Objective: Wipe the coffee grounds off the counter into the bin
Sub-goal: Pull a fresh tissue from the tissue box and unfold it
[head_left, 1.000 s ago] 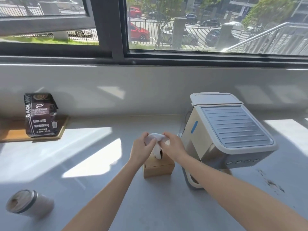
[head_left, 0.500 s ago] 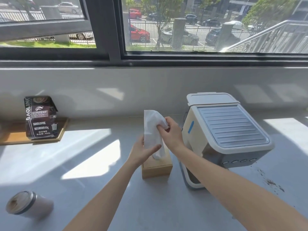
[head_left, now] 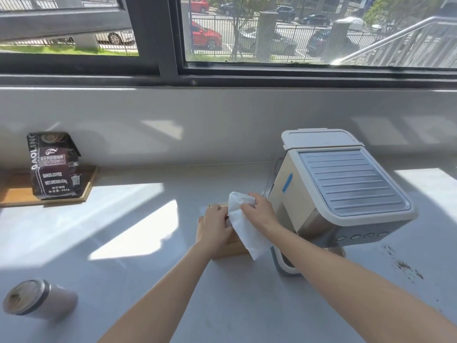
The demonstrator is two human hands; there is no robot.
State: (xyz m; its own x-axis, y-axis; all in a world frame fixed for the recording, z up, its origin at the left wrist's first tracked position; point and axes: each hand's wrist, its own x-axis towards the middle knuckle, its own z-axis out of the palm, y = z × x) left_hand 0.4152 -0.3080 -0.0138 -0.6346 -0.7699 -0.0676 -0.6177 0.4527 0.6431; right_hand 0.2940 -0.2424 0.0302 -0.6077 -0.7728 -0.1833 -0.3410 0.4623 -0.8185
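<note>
My right hand [head_left: 259, 212] grips a white tissue [head_left: 244, 231] that hangs loose over a wooden tissue box [head_left: 231, 250] at the counter's middle. My left hand [head_left: 214, 225] lies on top of that box, fingers against the tissue's edge. Dark coffee grounds [head_left: 403, 264] are scattered on the grey counter [head_left: 153, 280] at the right, in front of the coffee machine. No bin shows in the view.
A beige coffee machine [head_left: 343, 191] stands right of the box. A dark coffee bag [head_left: 53, 167] sits on a wooden tray [head_left: 17, 194] at the far left. A lidded cup [head_left: 37, 300] lies on its side at the near left. Windows run behind.
The tissue came up out of the box, pulled by my right hand, and now hangs free and lower. My left hand dropped from the tissue onto the box top.
</note>
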